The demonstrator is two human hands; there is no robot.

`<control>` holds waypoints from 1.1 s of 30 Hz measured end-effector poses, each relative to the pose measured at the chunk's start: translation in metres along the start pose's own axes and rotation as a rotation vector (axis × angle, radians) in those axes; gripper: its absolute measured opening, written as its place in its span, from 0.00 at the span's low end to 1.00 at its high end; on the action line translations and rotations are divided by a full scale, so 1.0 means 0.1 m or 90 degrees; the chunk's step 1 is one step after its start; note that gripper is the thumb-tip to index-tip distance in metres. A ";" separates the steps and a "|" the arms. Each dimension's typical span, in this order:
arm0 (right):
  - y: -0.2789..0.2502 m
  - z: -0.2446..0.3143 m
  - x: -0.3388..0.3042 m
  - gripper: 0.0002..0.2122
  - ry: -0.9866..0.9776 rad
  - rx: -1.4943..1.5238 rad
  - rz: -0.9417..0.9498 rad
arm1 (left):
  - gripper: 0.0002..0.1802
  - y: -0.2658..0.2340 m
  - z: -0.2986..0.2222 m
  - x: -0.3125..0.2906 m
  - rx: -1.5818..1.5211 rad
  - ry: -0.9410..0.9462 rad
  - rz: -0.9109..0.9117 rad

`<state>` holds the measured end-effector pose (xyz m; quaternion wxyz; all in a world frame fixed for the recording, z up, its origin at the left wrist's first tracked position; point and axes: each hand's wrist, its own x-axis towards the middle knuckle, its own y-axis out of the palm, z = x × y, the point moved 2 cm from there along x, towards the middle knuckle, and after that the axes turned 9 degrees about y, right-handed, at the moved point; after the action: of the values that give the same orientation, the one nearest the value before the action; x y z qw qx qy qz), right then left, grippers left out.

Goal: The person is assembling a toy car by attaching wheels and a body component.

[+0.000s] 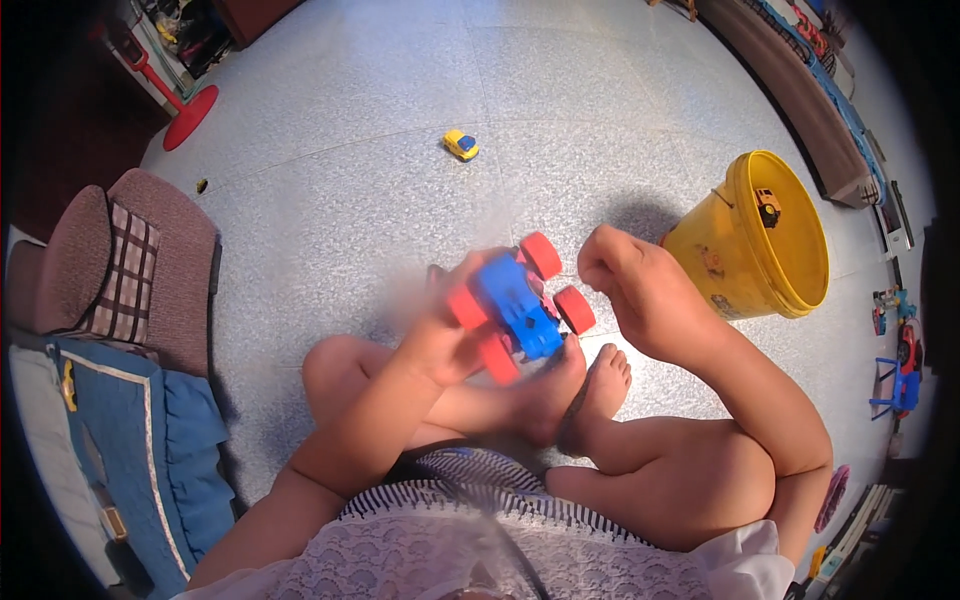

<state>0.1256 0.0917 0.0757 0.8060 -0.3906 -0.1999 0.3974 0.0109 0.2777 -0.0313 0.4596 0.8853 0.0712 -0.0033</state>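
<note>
My left hand (436,340) grips a toy car (516,302) with a blue body and big red wheels, held above my crossed legs. The car is tilted, and blur softens its left side and my fingers. Just right of its wheels is my right hand (648,292), apart from the car, with its fingers curled closed. Whatever those fingers may hold is hidden. Beside the right hand stands a yellow bucket (715,262), leaning its open top toward the right; a small orange-and-black toy vehicle (767,206) shows inside it.
A small yellow toy car (460,145) with blue windows sits farther out on the speckled floor (340,190). At left is a brown padded seat (172,230) with blue cloth (140,430) near it. Several toys, among them a blue one (903,390), lie at the far right.
</note>
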 end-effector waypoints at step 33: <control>-0.09 0.15 -0.07 0.09 0.035 0.336 0.120 | 0.22 -0.07 -0.13 0.03 0.183 0.049 0.094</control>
<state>0.1164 0.0902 0.0923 0.8445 -0.1950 -0.0305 0.4979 0.0127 0.2925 -0.0299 0.3242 0.9442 0.0226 0.0543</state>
